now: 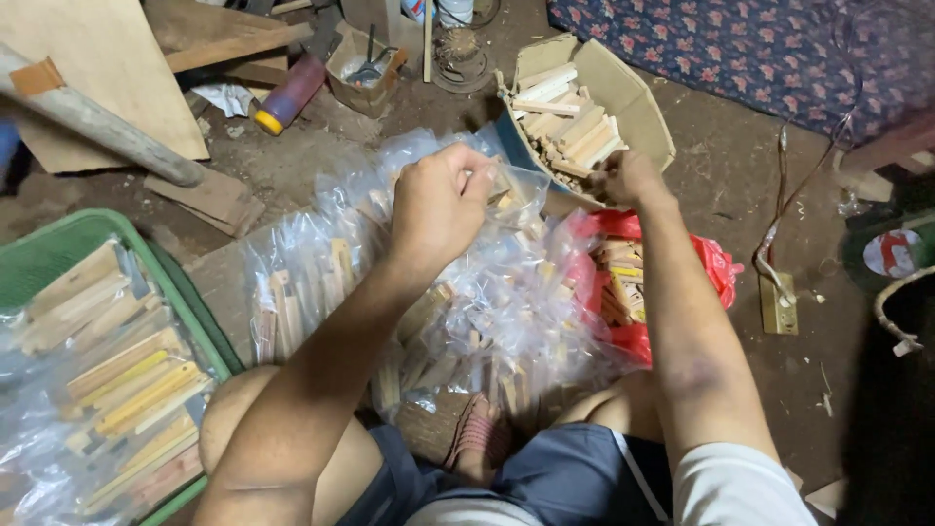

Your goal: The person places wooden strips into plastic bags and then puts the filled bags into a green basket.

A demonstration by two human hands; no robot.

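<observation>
At centre frame, the left hand (435,206) pinches the mouth of a clear plastic bag (506,195), fingers closed on its rim, while the right hand (623,177) reaches into a cardboard box (638,107) of cut wooden sticks (570,127) at upper centre; whether those fingers have closed on a stick cannot be told. Bagging appears under way, and the next move likely calls for carrying sticks across into the held-open bag. Filled bags (458,321) heap below, beside a red bag (623,282) and, at lower left, a green tray (49,253).
</observation>
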